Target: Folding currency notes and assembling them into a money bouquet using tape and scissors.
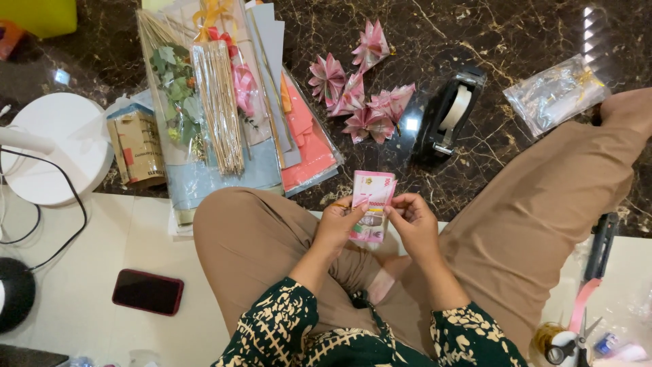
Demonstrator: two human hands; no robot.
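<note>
I sit cross-legged on the floor in tan trousers. My left hand (338, 223) and my right hand (411, 219) hold a stack of pink banknotes (372, 197) between them, above my lap. The left thumb lies on the stack's left edge, and the right fingers pinch its right side. Beyond the notes, on the dark marble floor, lie several pink folded paper flowers (356, 95).
A black tape dispenser (448, 115) stands right of the flowers, with a clear plastic bag (553, 95) beyond it. Wrapped skewers and greenery (217, 102) lie on coloured paper sheets (305, 143) at the left. A small brown box (138, 146), white lamp base (58, 146), red phone (148, 291) and scissors (577, 333) are nearby.
</note>
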